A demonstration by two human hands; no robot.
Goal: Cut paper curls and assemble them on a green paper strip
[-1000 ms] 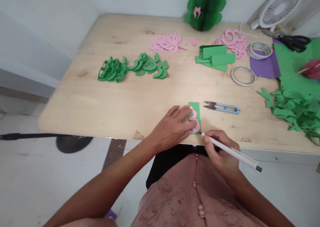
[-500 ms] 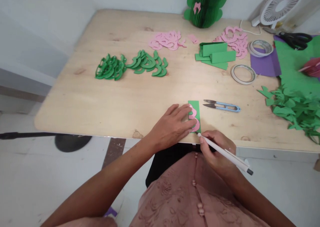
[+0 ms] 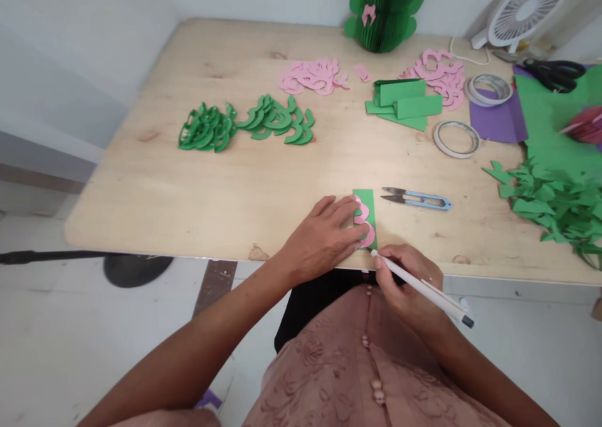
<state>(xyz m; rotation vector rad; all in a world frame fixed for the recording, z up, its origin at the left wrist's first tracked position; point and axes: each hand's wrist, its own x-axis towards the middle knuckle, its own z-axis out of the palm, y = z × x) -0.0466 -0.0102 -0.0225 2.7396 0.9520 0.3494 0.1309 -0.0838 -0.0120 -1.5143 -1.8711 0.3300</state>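
Near the table's front edge lies a green paper strip with a wavy pink paper piece on top. My left hand rests over their left side, fingers spread and pressing the pink piece down. A white pen is held in my right hand, its tip touching the lower end of the strip beside the pink piece. Blue-handled thread snips lie just right of the strip, with their blades pointing left.
Behind are green cut pieces, pink cut pieces, folded green strips and a tape roll. Green scraps, black scissors and a white fan are at the right. A green honeycomb paper shape stands at the back.
The view has shifted very slightly. Both hands, the pen and the paper keep practically the same places.
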